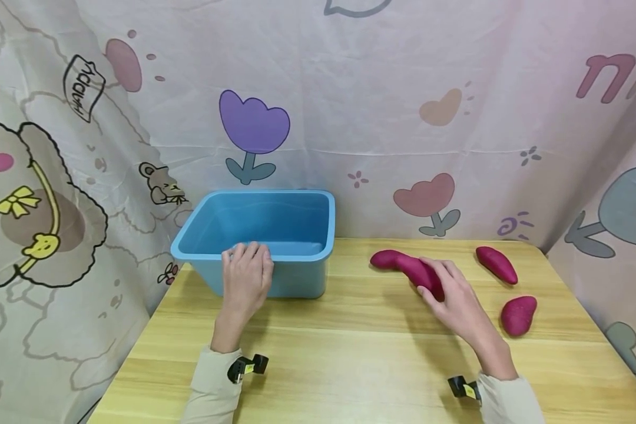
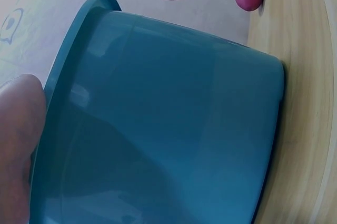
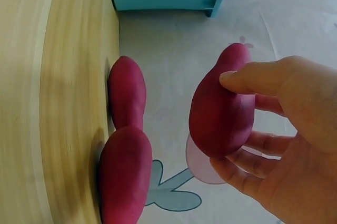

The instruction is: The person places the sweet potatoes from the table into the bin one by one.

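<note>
My left hand (image 1: pixel 246 274) grips the near rim of a blue plastic bin (image 1: pixel 297 277), its fingers hooked over the edge. The left wrist view shows the bin's outer wall (image 2: pixel 168 103) close up, with part of that hand at the rim. On the right, my other hand (image 1: pixel 458 300) holds a purple-red sweet potato (image 3: pixel 218 113) between thumb and fingers, raised off the table in the right wrist view. Behind it and to the left lies another sweet potato (image 1: pixel 386 259); the held one overlaps it in the head view.
Two more sweet potatoes lie on the wooden table (image 1: pixel 339 365) at the right: a long one (image 1: pixel 497 265) farther back and a rounder one (image 1: pixel 518 316) nearer. A printed cloth (image 1: pixel 339 118) hangs behind the table and along both sides.
</note>
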Tool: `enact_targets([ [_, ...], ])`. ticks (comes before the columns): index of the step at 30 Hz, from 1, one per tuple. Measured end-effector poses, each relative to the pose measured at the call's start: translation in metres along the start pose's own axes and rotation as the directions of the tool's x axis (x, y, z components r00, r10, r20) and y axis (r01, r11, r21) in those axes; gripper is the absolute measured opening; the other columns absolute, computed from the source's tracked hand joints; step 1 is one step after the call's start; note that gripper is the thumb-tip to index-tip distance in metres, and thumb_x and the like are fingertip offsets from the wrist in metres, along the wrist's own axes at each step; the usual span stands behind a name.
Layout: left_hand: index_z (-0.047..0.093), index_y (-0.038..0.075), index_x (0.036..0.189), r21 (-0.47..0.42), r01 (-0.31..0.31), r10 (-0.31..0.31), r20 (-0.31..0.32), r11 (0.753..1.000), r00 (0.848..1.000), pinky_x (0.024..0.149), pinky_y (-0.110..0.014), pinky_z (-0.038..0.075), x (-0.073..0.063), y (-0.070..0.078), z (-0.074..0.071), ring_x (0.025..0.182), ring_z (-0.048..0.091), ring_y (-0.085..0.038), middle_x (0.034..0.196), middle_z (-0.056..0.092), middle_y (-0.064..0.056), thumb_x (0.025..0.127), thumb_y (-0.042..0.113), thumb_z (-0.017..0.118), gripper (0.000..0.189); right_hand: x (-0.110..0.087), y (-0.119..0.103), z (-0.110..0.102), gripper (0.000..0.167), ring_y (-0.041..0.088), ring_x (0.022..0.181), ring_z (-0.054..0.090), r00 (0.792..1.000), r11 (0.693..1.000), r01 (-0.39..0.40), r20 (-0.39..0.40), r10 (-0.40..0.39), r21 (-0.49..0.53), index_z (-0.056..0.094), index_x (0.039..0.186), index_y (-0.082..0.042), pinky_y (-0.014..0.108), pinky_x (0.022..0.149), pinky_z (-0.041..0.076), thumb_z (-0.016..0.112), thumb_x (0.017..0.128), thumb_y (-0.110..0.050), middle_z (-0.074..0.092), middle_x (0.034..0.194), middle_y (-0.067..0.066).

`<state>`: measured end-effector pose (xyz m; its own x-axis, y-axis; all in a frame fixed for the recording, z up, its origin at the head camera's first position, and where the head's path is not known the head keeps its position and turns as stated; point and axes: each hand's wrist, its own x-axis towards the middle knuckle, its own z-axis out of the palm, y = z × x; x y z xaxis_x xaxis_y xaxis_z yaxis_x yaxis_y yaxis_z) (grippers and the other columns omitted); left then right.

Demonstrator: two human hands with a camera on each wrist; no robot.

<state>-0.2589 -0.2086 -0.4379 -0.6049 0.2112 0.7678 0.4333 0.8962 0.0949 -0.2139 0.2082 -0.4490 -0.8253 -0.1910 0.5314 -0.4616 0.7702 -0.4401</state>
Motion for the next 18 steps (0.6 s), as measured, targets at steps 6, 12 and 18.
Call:
enact_targets([
  [6, 0.053, 0.006, 0.086, -0.010, -0.002, 0.002, -0.003, 1.000, 1.000, 0.083, -0.058, 0.035, 0.001, 0.001, -0.001, 0.082, 0.051, -0.039, 0.082, 0.054, -0.011, 0.108, 0.022, 0.033, 0.034, 0.003, -0.003, 0.003, 0.058, 0.031, 0.099, 0.059, 1.000, 1.000, 0.021, -0.010, -0.021, 0.006, 0.056, 0.141, -0.009, 0.051, 0.079, 0.049, 0.078, 0.087, -0.006, 0.060, 0.121, 0.014],
  [12, 0.057, 0.005, 0.088, -0.008, 0.011, -0.011, 0.007, 1.000, 1.000, 0.085, -0.059, 0.036, 0.000, 0.001, -0.003, 0.085, 0.052, -0.039, 0.085, 0.058, -0.012, 0.108, 0.023, 0.033, 0.036, 0.007, -0.007, 0.004, 0.058, 0.027, 0.101, 0.059, 0.999, 1.000, 0.027, -0.029, -0.027, 0.013, 0.057, 0.140, -0.009, 0.050, 0.081, 0.049, 0.078, 0.086, -0.006, 0.060, 0.122, 0.012],
  [18, 0.057, 0.006, 0.088, -0.008, 0.017, -0.017, 0.015, 1.000, 1.000, 0.084, -0.059, 0.035, 0.000, 0.001, -0.002, 0.085, 0.052, -0.039, 0.084, 0.057, -0.012, 0.109, 0.024, 0.032, 0.036, 0.013, -0.011, 0.006, 0.058, 0.027, 0.103, 0.059, 0.999, 0.999, 0.036, -0.042, -0.034, 0.029, 0.058, 0.141, -0.010, 0.049, 0.083, 0.049, 0.078, 0.086, -0.006, 0.060, 0.122, 0.011],
])
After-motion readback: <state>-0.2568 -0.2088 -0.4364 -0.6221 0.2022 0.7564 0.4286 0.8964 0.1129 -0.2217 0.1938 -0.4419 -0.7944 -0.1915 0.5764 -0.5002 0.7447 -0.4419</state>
